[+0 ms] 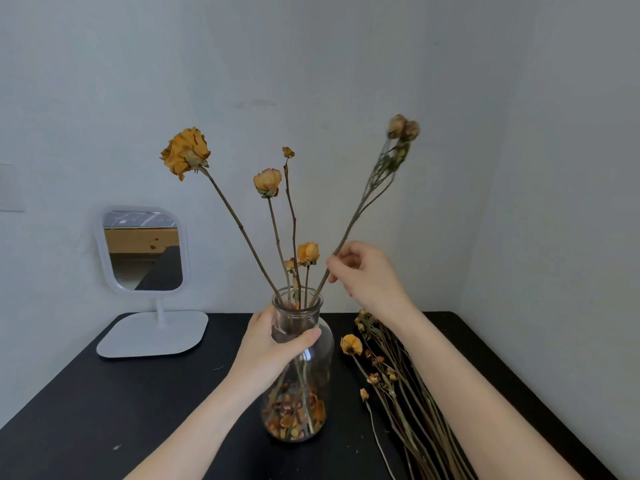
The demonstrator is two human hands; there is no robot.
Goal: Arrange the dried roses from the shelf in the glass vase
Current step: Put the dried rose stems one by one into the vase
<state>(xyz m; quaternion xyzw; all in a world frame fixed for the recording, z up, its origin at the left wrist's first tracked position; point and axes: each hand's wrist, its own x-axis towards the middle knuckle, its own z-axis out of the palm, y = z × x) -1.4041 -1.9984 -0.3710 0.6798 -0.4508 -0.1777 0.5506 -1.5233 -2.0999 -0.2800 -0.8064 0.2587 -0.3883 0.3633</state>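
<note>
1. At the middle of the desk, steadying the glass vase with the left grip, fingers and thumb wrapping its neck.
2. Pinching a long dried rose stem in the right grip, its foot sitting inside the vase mouth.
3. Counting four or so roses already standing in the vase, over loose petals.
4. Leaving a large bundle of dried roses lying on the desk just right of the vase; judging the task under halfway done.

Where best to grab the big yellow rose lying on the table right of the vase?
Pinch the yellow rose on its stem just below the head, coming from above. It lies flat on the table, head toward the wall, at the left edge of the loose pile, so that side is open. The dried head looks brittle.
</note>
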